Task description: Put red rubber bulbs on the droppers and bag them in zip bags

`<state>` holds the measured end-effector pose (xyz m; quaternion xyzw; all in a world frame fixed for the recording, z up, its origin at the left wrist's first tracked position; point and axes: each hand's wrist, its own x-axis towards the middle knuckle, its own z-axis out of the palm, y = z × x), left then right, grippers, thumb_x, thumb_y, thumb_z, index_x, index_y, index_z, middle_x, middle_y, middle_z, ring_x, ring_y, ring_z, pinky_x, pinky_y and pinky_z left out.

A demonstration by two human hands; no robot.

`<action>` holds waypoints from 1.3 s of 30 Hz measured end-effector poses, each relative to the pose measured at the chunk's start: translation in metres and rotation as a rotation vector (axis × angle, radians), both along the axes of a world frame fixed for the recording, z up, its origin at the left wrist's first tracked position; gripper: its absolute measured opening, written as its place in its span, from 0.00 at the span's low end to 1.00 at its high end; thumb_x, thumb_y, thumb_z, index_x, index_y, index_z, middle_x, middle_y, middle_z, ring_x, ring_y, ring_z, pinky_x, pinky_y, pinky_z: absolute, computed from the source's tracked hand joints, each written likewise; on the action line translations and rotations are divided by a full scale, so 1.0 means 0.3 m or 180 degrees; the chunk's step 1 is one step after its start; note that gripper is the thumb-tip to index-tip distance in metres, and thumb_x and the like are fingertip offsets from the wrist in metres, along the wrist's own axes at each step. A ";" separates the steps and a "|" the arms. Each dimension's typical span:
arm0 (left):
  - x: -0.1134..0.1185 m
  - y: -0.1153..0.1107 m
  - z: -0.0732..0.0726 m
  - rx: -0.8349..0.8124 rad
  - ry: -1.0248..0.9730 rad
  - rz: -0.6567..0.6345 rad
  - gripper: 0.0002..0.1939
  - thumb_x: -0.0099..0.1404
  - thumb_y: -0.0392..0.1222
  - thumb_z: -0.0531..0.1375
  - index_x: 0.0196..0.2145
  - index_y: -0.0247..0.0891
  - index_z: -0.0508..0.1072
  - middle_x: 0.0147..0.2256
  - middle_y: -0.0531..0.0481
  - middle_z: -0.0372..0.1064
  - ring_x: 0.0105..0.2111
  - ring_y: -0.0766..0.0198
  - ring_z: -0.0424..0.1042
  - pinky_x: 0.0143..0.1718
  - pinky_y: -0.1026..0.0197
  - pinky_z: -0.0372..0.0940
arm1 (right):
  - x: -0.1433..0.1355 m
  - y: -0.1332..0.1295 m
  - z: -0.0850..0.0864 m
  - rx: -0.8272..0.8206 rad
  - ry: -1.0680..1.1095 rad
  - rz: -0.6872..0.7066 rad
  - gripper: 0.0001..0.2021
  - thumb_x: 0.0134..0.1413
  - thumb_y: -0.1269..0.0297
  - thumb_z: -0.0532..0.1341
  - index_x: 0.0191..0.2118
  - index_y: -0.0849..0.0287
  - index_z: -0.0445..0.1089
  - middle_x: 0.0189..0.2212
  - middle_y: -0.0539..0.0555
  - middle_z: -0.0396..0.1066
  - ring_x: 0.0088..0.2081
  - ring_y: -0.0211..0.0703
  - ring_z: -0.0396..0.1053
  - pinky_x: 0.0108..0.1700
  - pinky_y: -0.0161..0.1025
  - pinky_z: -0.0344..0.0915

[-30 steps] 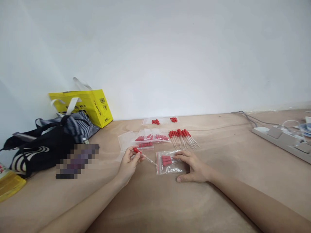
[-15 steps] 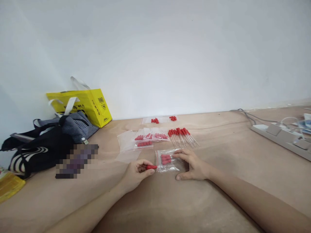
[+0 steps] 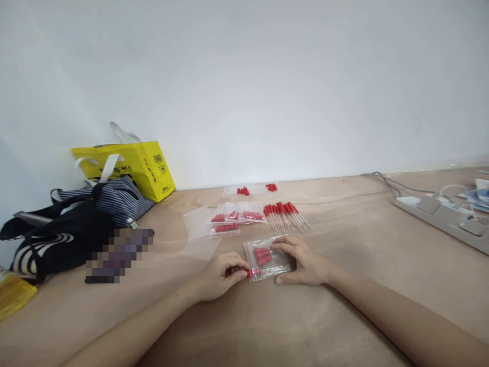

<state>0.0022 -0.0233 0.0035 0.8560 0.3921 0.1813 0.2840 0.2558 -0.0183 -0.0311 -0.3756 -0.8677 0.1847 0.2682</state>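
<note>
My left hand (image 3: 225, 275) pinches a dropper by its red rubber bulb (image 3: 252, 273). Most of this dropper is inside the mouth of a clear zip bag (image 3: 280, 267). Several more red-bulbed droppers (image 3: 262, 256) lie side by side in the same bag. Across the bag's right end rests my right hand (image 3: 301, 262), holding it with fingers over the far side and thumb at the near edge. Beyond it, a fanned pile of loose droppers (image 3: 284, 214) shows red bulbs and thin clear tubes.
Filled zip bags (image 3: 226, 228) overlap behind my left hand, beside flat clear bags (image 3: 200, 247). More droppers in bags (image 3: 243, 191) lie by the wall. A yellow bag (image 3: 158, 173), a striped bag (image 3: 126, 201) and a black bag (image 3: 76, 237) stand left; a power strip (image 3: 439, 216) lies right.
My left hand has moved right and slightly nearer, sliding the dropper into the bag. The bag's open end has shifted toward me. My right hand has stayed nearly still.
</note>
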 end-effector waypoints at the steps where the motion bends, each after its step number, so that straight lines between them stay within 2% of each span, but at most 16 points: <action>1: 0.008 -0.005 -0.003 0.0087 0.0039 0.0050 0.10 0.58 0.42 0.54 0.33 0.40 0.74 0.28 0.51 0.68 0.28 0.67 0.65 0.30 0.67 0.59 | -0.001 -0.001 0.001 -0.0009 0.0007 -0.0002 0.35 0.36 0.45 0.63 0.51 0.57 0.60 0.49 0.60 0.58 0.51 0.53 0.55 0.52 0.50 0.54; 5: 0.033 -0.023 -0.031 0.0379 0.0015 0.0527 0.09 0.59 0.41 0.52 0.29 0.38 0.72 0.26 0.52 0.67 0.24 0.68 0.63 0.26 0.67 0.58 | -0.003 -0.004 0.005 -0.0033 0.0031 -0.0053 0.36 0.35 0.45 0.63 0.52 0.58 0.60 0.49 0.59 0.58 0.51 0.52 0.55 0.52 0.50 0.54; 8: 0.040 -0.024 -0.046 0.0387 -0.0098 0.0649 0.08 0.58 0.41 0.53 0.29 0.37 0.71 0.25 0.52 0.66 0.23 0.69 0.62 0.26 0.67 0.58 | -0.002 -0.004 0.003 -0.0051 0.0014 -0.0057 0.37 0.34 0.44 0.63 0.52 0.58 0.60 0.49 0.60 0.57 0.51 0.53 0.55 0.53 0.50 0.53; 11: 0.042 -0.012 -0.040 0.0322 -0.0210 0.0456 0.07 0.57 0.42 0.55 0.29 0.38 0.72 0.28 0.51 0.67 0.25 0.69 0.63 0.27 0.67 0.60 | -0.002 -0.002 -0.008 -0.0122 0.0059 -0.0142 0.38 0.34 0.45 0.63 0.53 0.59 0.58 0.51 0.60 0.56 0.52 0.53 0.54 0.53 0.50 0.53; 15: 0.043 0.012 -0.020 0.0254 -0.0196 -0.0212 0.09 0.59 0.43 0.55 0.33 0.39 0.74 0.33 0.49 0.69 0.32 0.66 0.66 0.33 0.65 0.61 | 0.000 0.002 -0.016 -0.0194 0.0200 -0.0185 0.40 0.33 0.46 0.64 0.54 0.59 0.56 0.52 0.61 0.53 0.53 0.53 0.54 0.53 0.50 0.54; 17: 0.044 0.021 -0.016 0.0198 -0.0147 -0.0415 0.11 0.60 0.44 0.54 0.34 0.40 0.74 0.34 0.48 0.70 0.32 0.65 0.67 0.33 0.65 0.60 | 0.002 0.004 -0.013 -0.0196 0.0250 -0.0144 0.40 0.32 0.46 0.65 0.54 0.59 0.56 0.52 0.61 0.53 0.53 0.53 0.55 0.53 0.49 0.54; 21: 0.048 0.027 -0.017 0.0238 -0.0123 -0.0376 0.10 0.59 0.44 0.55 0.33 0.38 0.74 0.32 0.48 0.70 0.29 0.66 0.66 0.29 0.66 0.60 | 0.016 0.010 -0.002 -0.0139 0.0296 -0.0127 0.42 0.30 0.47 0.66 0.54 0.59 0.56 0.52 0.61 0.54 0.52 0.52 0.55 0.53 0.49 0.55; 26: 0.042 0.029 -0.015 0.0185 -0.0106 -0.0492 0.09 0.58 0.43 0.55 0.30 0.36 0.72 0.30 0.49 0.69 0.28 0.67 0.64 0.28 0.67 0.58 | 0.032 0.014 0.006 -0.0009 0.0191 -0.0354 0.42 0.28 0.46 0.66 0.52 0.60 0.58 0.50 0.61 0.56 0.52 0.54 0.55 0.53 0.51 0.53; 31: 0.008 0.054 0.000 0.0132 -0.0092 -0.0695 0.10 0.59 0.44 0.55 0.28 0.35 0.69 0.29 0.49 0.67 0.28 0.67 0.63 0.29 0.67 0.57 | 0.017 -0.003 0.008 -0.0242 0.0281 -0.0523 0.44 0.27 0.46 0.67 0.53 0.61 0.56 0.50 0.61 0.55 0.52 0.52 0.55 0.52 0.48 0.55; 35: -0.028 0.085 0.008 0.0098 0.0031 -0.0518 0.08 0.59 0.42 0.53 0.27 0.34 0.67 0.27 0.51 0.64 0.27 0.68 0.61 0.29 0.67 0.56 | 0.001 -0.016 0.009 -0.0338 0.0340 -0.0523 0.42 0.28 0.48 0.67 0.53 0.61 0.57 0.49 0.60 0.56 0.51 0.51 0.55 0.53 0.47 0.55; 39: -0.040 0.102 -0.010 0.0142 -0.0014 -0.0289 0.06 0.57 0.38 0.53 0.24 0.34 0.65 0.24 0.54 0.61 0.25 0.69 0.59 0.27 0.68 0.55 | 0.003 -0.008 0.007 -0.0371 0.0420 -0.0515 0.41 0.28 0.49 0.67 0.52 0.59 0.57 0.49 0.59 0.57 0.51 0.51 0.56 0.51 0.47 0.56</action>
